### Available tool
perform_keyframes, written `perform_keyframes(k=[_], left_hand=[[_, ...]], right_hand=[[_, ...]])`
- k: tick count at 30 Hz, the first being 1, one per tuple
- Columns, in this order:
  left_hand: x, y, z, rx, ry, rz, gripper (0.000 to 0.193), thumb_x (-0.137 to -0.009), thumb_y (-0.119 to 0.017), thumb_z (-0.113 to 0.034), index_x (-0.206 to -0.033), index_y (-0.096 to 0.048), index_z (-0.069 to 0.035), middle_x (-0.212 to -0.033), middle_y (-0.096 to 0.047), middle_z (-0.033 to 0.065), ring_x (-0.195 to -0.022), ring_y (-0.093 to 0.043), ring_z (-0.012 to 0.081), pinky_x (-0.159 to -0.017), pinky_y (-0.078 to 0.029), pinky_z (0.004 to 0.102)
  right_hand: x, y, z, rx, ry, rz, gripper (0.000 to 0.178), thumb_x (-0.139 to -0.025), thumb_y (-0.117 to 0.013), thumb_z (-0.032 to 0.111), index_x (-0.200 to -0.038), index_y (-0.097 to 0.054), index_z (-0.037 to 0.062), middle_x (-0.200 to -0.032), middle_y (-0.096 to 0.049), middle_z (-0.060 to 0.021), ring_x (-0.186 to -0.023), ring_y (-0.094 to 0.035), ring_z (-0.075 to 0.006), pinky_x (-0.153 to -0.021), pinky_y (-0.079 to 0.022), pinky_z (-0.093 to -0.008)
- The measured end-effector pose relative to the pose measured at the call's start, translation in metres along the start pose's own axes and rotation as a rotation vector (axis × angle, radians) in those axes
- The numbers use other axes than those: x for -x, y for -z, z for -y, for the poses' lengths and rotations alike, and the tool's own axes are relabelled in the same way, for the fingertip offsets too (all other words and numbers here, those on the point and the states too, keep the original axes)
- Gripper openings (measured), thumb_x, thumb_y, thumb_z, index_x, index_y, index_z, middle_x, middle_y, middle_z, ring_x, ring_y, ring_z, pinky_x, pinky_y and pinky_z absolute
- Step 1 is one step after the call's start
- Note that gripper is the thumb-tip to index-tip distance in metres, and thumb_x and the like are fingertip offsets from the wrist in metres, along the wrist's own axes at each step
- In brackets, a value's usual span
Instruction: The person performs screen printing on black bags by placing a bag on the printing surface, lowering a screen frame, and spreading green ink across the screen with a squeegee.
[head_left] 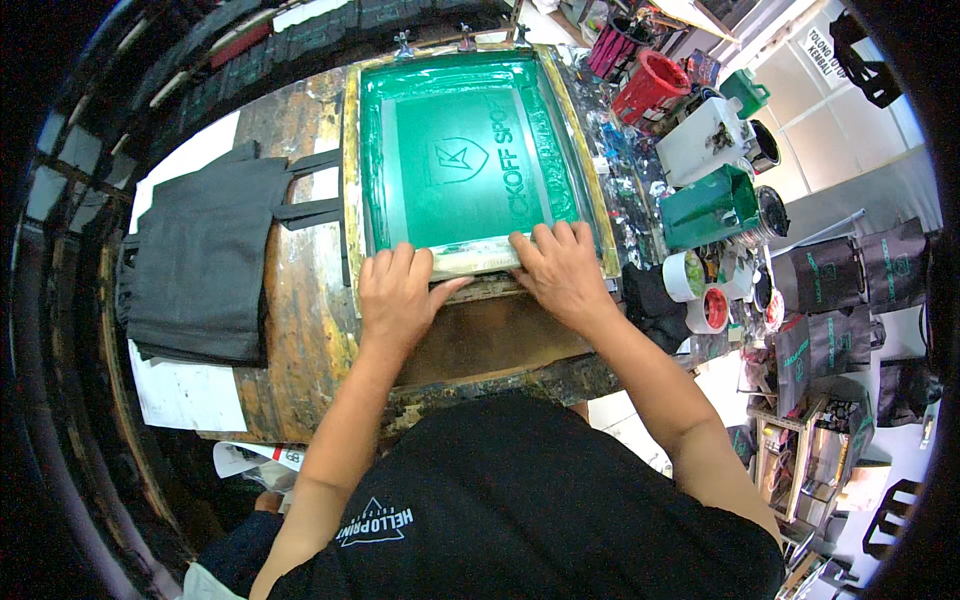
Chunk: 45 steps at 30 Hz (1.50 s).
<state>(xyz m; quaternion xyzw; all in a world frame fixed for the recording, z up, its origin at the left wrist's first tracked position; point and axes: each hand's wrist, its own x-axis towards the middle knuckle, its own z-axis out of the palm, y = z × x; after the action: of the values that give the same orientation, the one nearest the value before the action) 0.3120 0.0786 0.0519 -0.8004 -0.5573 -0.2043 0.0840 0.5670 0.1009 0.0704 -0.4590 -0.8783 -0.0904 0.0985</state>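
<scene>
A screen printing frame [352,200] lies on the table before me, its mesh covered in green ink [420,215] with a shield emblem and lettering showing. At its near end a pale squeegee [478,259] runs crosswise. My left hand [398,290] grips the squeegee's left part, fingers over the top and thumb along the near side. Toward its right end my right hand [565,270] holds it the same way. The blade's lower edge is hidden. Hinge clamps [466,38] stand at the frame's far edge. Black bag handles [308,212] reach the frame's left side.
A stack of black fabric bags [200,260] lies left on the stained wooden table [310,340]. Along the right stand a red bucket [650,88], a green ink container [710,207] and small paint pots [714,309]. Printed black bags [825,275] hang farther right.
</scene>
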Motion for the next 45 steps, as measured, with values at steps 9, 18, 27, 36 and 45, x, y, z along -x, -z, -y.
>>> perform_keyframes(k=[9, 18, 27, 36, 45], left_hand=[[0.085, -0.009, 0.054, 0.127, 0.385, 0.019, 0.101, -0.055, -0.096, -0.060, -0.133, -0.063, -0.004, -0.125, -0.055, 0.0157, -0.122, -0.049, 0.0363, -0.106, -0.037, 0.0512], [0.090, -0.014, 0.064, 0.083, 0.470, 0.095, 0.083, -0.054, -0.098, -0.047, -0.119, -0.072, -0.003, -0.118, -0.056, 0.0102, -0.117, -0.050, 0.0317, -0.101, -0.033, 0.0481], [0.094, -0.012, 0.061, 0.743, 0.594, -0.299, 0.092, -0.067, -0.100, -0.026, -0.144, -0.058, 0.003, -0.127, -0.065, 0.0157, -0.115, -0.061, 0.0311, -0.100, -0.049, 0.0442], [-0.039, 0.070, 0.043, 0.889, 0.409, -0.702, 0.081, -0.097, -0.081, -0.027, -0.160, -0.038, 0.002, -0.135, -0.062, 0.0152, -0.122, -0.060, 0.0228, -0.105, -0.048, 0.0369], [0.030, -0.015, 0.065, 0.339, 0.651, 0.005, 0.096, -0.094, -0.079, -0.035, -0.165, -0.025, 0.002, -0.130, -0.056, 0.0320, -0.116, -0.058, 0.0453, -0.105, -0.045, 0.0505]], right_hand=[[0.024, -0.006, 0.024, -0.111, -0.123, -0.059, 0.044, -0.090, -0.068, 0.019, -0.133, -0.061, 0.0158, -0.122, -0.060, -0.0089, -0.116, -0.056, -0.0285, -0.104, -0.037, -0.0548], [0.025, -0.010, 0.026, -0.212, -0.135, -0.025, 0.053, -0.081, -0.073, 0.012, -0.133, -0.061, 0.0100, -0.123, -0.059, -0.0106, -0.121, -0.053, -0.0317, -0.106, -0.031, -0.0551], [-0.018, 0.063, 0.011, -0.154, -0.098, -0.120, 0.048, -0.084, -0.073, 0.030, -0.125, -0.063, 0.0070, -0.117, -0.059, -0.0129, -0.111, -0.054, -0.0320, -0.102, -0.033, -0.0525], [-0.129, 0.149, -0.032, 0.154, -0.008, -0.499, 0.042, -0.095, -0.070, 0.046, -0.114, -0.069, 0.0094, -0.113, -0.070, -0.0148, -0.092, -0.068, -0.0351, -0.082, -0.047, -0.0484], [-0.188, 0.191, -0.063, 0.058, -0.047, -0.430, 0.073, -0.104, -0.038, 0.071, -0.085, -0.065, 0.0069, -0.074, -0.064, -0.0076, -0.069, -0.059, -0.0204, -0.080, -0.050, -0.0448]])
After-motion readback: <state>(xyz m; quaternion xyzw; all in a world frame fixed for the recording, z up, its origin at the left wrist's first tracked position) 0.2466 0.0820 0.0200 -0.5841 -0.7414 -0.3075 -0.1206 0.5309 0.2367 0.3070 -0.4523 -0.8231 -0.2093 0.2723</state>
